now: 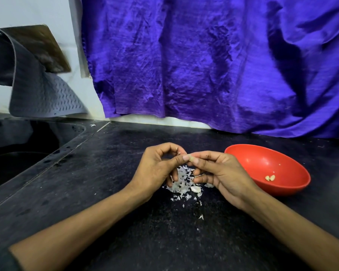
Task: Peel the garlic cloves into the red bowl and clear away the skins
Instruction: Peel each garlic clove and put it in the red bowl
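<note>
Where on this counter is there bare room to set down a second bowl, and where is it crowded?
Bare: the black counter between the sink and the left hand, and the strip behind the hands below the purple cloth. Crowded: the garlic skins under both hands, and the red bowl beside the right hand.

Red bowl (286, 184), white skins (181, 182), black counter (110, 182), purple cloth (204, 65), chevron-patterned grey mat (45, 98).

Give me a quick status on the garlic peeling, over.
Left hand and right hand pinch one clove. Red bowl holds two peeled cloves. Skins piled on counter, nothing blocking.
</note>
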A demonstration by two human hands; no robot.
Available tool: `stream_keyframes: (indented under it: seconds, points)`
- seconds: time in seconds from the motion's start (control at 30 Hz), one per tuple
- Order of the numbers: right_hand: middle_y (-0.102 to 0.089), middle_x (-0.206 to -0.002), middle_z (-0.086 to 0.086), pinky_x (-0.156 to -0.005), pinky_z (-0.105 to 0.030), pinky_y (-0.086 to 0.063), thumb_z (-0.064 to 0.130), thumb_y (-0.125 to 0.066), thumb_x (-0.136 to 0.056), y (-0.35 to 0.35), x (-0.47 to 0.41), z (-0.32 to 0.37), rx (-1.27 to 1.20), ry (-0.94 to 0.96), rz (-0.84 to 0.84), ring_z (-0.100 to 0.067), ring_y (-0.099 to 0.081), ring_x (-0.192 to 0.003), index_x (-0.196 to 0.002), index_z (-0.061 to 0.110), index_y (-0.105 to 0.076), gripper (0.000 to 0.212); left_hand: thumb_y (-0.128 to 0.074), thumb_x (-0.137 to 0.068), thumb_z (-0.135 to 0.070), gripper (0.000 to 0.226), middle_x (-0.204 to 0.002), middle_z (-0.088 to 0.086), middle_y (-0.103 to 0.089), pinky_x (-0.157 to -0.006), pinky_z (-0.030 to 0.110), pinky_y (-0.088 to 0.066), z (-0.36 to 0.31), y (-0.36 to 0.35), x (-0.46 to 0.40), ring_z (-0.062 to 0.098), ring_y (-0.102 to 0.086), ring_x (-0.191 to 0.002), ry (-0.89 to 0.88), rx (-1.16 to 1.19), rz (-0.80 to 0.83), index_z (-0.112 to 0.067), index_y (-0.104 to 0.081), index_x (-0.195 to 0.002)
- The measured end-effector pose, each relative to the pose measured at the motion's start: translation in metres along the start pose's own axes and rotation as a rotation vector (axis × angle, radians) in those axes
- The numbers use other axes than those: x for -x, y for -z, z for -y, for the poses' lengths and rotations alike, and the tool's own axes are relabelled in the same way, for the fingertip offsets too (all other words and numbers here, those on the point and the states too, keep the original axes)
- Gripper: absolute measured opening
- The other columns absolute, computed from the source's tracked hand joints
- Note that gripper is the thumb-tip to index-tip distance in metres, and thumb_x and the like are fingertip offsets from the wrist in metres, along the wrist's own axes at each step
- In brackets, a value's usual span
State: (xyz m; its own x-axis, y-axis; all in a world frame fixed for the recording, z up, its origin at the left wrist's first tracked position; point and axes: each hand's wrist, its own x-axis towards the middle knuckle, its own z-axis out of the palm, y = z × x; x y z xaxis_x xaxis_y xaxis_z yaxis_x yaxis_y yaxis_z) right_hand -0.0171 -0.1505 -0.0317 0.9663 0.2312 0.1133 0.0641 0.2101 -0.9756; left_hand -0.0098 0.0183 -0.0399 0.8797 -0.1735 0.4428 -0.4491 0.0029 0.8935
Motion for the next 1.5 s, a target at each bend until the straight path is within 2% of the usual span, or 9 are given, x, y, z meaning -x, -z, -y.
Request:
stream_keyframes:
  seconds: [0.4, 0.57, 0.73, 0.9, 1.03, 1.17, 1.27, 1.43, 1.5]
  points:
    - [-0.071, -0.08, -0.011, -0.051, -0.021, -0.055, 0.013, -0.071, -0.068, -0.003, 0.002, 0.001, -0.001, 0.009, -0.025, -0.01, -0.059, -0.057, -0.089, 0.001, -0.073, 0.024, -0.064, -0.092, -0.018, 0.011, -0.055, 0.005, -0.058, -0.037, 0.025, -0.043, 0.009, -0.001, 0.001, 0.017, -0.053, -0.042, -0.044, -0.135, -0.009, -0.016, -0.06, -0.082]
    - [-0.069, -0.076, -0.011, -0.052, -0.021, -0.056, 0.009, -0.071, -0.069, -0.005, 0.002, 0.001, 0.025, 0.021, -0.023, -0.01, -0.062, -0.059, -0.096, -0.001, -0.071, 0.029, -0.058, -0.096, -0.02, 0.012, -0.052, -0.007, -0.056, -0.036, 0.025, -0.042, 0.009, -0.002, 0.002, 0.011, -0.052, -0.041, -0.035, -0.177, -0.01, -0.013, -0.058, -0.087]
    - [-0.069, -0.077, -0.012, -0.052, -0.022, -0.056, 0.009, -0.072, -0.068, -0.005, 0.002, 0.001, 0.046, 0.048, -0.062, -0.011, -0.061, -0.058, -0.094, -0.003, -0.071, 0.028, -0.058, -0.096, -0.024, 0.012, -0.064, 0.014, -0.058, -0.038, 0.03, -0.044, 0.012, -0.003, 0.003, 0.026, -0.053, -0.046, -0.048, -0.186, -0.001, -0.018, -0.058, -0.087]
    - [-0.067, -0.076, -0.013, -0.052, -0.022, -0.056, 0.005, -0.072, -0.072, 0.0, -0.001, 0.001, 0.032, 0.027, -0.12, -0.011, -0.061, -0.057, -0.093, -0.003, -0.071, 0.023, -0.059, -0.095, -0.026, 0.012, -0.06, 0.005, -0.056, -0.038, 0.029, -0.044, 0.014, -0.001, -0.001, 0.03, -0.053, -0.048, -0.014, -0.14, -0.067, -0.021, -0.056, -0.084]
    - [-0.069, -0.081, -0.012, -0.052, -0.021, -0.055, 0.006, -0.071, -0.065, -0.001, -0.001, 0.004, -0.112, -0.036, -0.095, -0.009, -0.063, -0.059, -0.094, -0.001, -0.07, 0.03, -0.065, -0.092, -0.02, 0.011, -0.067, 0.001, -0.06, -0.038, 0.029, -0.045, 0.015, 0.001, -0.003, 0.02, -0.056, -0.049, 0.03, -0.094, -0.125, -0.015, -0.057, -0.086]
    - [-0.071, -0.082, -0.01, -0.052, -0.02, -0.054, 0.002, -0.067, -0.066, -0.002, -0.002, 0.007, -0.227, -0.091, -0.068, -0.008, -0.063, -0.058, -0.095, -0.002, -0.069, 0.03, -0.073, -0.084, -0.008, 0.02, -0.085, 0.012, -0.068, -0.036, 0.025, -0.043, 0.014, 0.001, -0.004, 0.017, -0.054, -0.044, 0.042, -0.061, -0.15, -0.013, -0.053, -0.082]
    - [-0.072, -0.081, -0.01, -0.05, -0.019, -0.054, 0.003, -0.064, -0.068, -0.003, -0.003, 0.008, -0.307, -0.126, -0.071, -0.008, -0.063, -0.056, -0.095, -0.002, -0.069, 0.028, -0.073, -0.083, -0.005, 0.019, -0.084, 0.005, -0.07, -0.035, 0.025, -0.044, 0.013, 0.003, -0.004, 0.015, -0.055, -0.043, 0.038, -0.109, -0.144, -0.016, -0.059, -0.087]
    - [-0.072, -0.077, -0.009, -0.047, -0.02, -0.053, 0.012, -0.067, -0.071, -0.005, -0.003, 0.009, -0.382, -0.166, -0.093, -0.008, -0.063, -0.053, -0.073, 0.01, -0.078, 0.011, -0.076, -0.081, -0.038, 0.016, -0.065, -0.005, -0.069, -0.051, 0.032, -0.049, 0.017, 0.007, -0.003, 0.0, -0.052, -0.041, -0.015, -0.49, -0.132, -0.025, -0.067, -0.075]
    - [-0.071, -0.075, -0.007, -0.047, -0.019, -0.053, 0.013, -0.068, -0.07, -0.005, -0.003, 0.008, -0.366, -0.161, -0.103, -0.007, -0.062, -0.053, -0.07, 0.011, -0.078, 0.011, -0.072, -0.084, -0.04, 0.012, -0.066, -0.011, -0.068, -0.059, 0.04, -0.055, 0.021, 0.01, -0.004, -0.003, -0.052, -0.044, -0.035, -0.556, -0.136, -0.028, -0.069, -0.082]
